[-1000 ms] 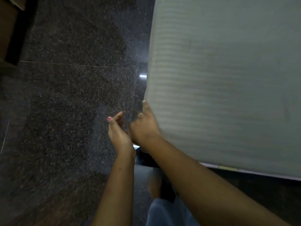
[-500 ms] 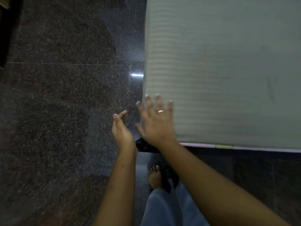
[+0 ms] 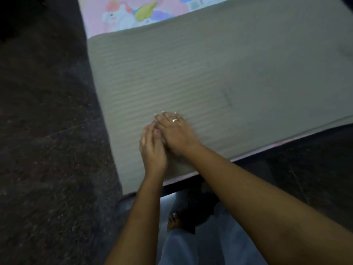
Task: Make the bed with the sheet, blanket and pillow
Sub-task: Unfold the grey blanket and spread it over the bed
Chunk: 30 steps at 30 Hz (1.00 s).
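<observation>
One wide-angle head cam: looks steeply down & fwd, close over grey blanket [image 3: 210, 73] corner; seems tilted, blurry.

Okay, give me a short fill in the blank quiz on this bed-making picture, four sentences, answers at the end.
1. The left hand and right hand both rest on the ribbed grey ____.
2. The ring sits on the ____ hand.
3. At the bed's far end, the cartoon-printed sheet is mostly ____.
4. Below the arms, a bare ____ stands on the floor.

Answers: blanket; right; pink; foot.
</observation>
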Available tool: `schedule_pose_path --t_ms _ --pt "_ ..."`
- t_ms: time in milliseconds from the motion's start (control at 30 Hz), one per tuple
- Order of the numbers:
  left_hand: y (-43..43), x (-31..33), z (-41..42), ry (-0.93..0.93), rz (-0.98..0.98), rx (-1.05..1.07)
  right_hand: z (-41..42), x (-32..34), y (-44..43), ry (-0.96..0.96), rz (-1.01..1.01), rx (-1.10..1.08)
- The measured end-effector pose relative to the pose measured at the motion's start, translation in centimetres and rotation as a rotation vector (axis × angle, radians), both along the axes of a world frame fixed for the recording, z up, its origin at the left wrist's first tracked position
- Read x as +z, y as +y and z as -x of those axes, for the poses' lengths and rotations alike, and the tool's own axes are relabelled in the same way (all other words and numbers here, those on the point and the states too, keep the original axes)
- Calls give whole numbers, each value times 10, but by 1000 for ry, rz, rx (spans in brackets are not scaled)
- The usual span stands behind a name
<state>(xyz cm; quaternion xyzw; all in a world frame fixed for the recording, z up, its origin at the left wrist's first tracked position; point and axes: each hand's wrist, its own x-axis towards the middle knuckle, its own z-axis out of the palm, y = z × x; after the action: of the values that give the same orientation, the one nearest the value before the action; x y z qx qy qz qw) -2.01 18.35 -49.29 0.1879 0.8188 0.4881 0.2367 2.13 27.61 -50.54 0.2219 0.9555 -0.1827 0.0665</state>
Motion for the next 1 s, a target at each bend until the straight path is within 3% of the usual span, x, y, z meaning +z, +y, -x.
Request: schedule_pose_path --t_ms 233,633,733,867,933,1000 --pt "105 -13 -104 143 21 -317 -116 -22 84 -191 -85 -118" --pt "291 -23 -293 335 401 -806 -413 -26 338 -202 -184 -806" --pt "314 -22 -323 436 530 -945 -471 -29 380 -196 -99 -996" --pt "333 -16 -334 361 545 -955 -496 -22 410 -200 81 -1286" --pt "342 -14 -335 318 509 -936 -476 -17 406 -139 -80 -1191" --pt "350 -14 -333 292 458 -879 -438 -15 390 -38 -169 -927"
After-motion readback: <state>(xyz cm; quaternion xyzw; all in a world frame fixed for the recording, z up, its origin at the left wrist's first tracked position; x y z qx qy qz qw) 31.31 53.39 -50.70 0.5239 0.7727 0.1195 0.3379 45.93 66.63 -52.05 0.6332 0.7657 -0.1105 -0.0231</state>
